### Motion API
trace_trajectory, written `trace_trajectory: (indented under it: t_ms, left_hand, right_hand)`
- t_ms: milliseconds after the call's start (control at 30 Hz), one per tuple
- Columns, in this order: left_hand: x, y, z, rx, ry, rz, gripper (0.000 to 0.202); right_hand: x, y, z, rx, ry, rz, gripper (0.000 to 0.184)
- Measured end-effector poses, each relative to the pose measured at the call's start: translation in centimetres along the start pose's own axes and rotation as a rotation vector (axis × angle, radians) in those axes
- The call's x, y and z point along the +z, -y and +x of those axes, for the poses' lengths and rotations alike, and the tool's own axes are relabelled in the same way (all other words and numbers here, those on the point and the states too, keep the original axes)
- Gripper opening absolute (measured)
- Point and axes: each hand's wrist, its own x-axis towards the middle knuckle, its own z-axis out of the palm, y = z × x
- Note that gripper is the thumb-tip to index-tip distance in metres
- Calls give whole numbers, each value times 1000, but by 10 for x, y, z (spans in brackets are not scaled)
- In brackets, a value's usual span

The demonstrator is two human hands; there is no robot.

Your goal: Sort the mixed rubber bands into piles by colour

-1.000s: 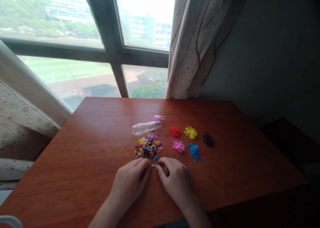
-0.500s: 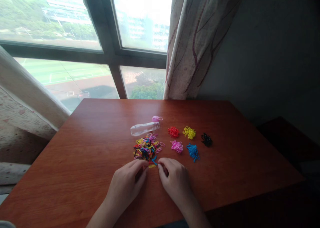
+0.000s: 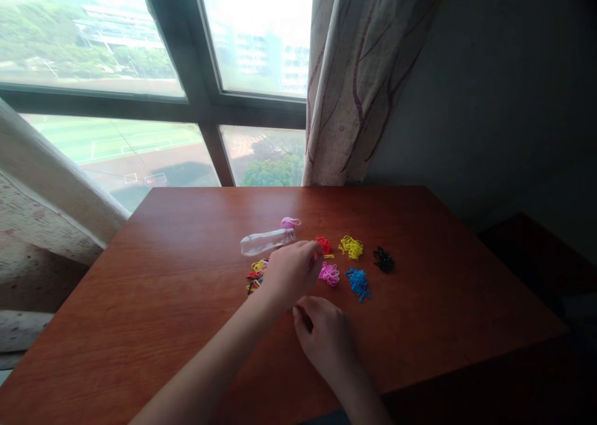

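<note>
The left hand (image 3: 293,269) reaches over the counter (image 3: 186,288), palm down, its thumb and fingers closed; a yellow rubber band (image 3: 329,256) juts from the fingertips and looks pinched there. If that pinch slackened early, the band could drop among the red rubber bands (image 3: 323,244) just beyond or the pink rubber bands (image 3: 329,274) just below, since both heaps lie right beside the fingers.

The right hand (image 3: 326,331) is curled, nearer the counter's front edge; whether it grips anything cannot be told.

The left hand and wrist cover much of the mixed rubber bands (image 3: 255,275). A low wrist could drag loose loops toward the sorted heaps, and the blocked view would hide it.

Behind the knuckles, toward the far edge, a clear plastic bottle (image 3: 267,242) lies on its side; its rounded body could roll if nudged. A pink looped item (image 3: 289,223) sits by its right end.

Toward the counter's right edge come the yellow heap (image 3: 351,247), the blue rubber bands (image 3: 358,282) and, outermost, the black rubber bands (image 3: 384,260). The blue heap's straggling front loops could catch on a passing finger.
</note>
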Motion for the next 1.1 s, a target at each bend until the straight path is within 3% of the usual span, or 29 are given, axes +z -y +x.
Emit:
trace_trajectory:
  t_ms: [200, 300, 400, 567, 767, 933, 1100]
  left_hand:
    - [30, -23, 63, 24, 96, 70, 18]
    - [43, -30, 76, 16, 166, 93, 22]
    - [44, -29, 74, 26, 188, 92, 25]
    - [16, -10, 41, 46, 128, 52, 18]
    - [-17, 27, -28, -14, 59, -24, 15]
    - [-15, 52, -82, -88, -28, -209, 18]
    - [1, 63, -114, -121, -71, -280, 16]
  right_hand:
    - [2, -2, 1, -1, -3, -25, 14]
    - [3, -3, 1, 7, 2, -47, 15]
    - [3, -4, 1, 4, 2, -35, 16]
    - [3, -3, 1, -18, -14, 46, 16]
    - [2, -1, -1, -9, -8, 78, 14]
    - [1, 1, 1, 4, 26, 29, 6]
    - [4, 2, 2, -13, 13, -5, 10]
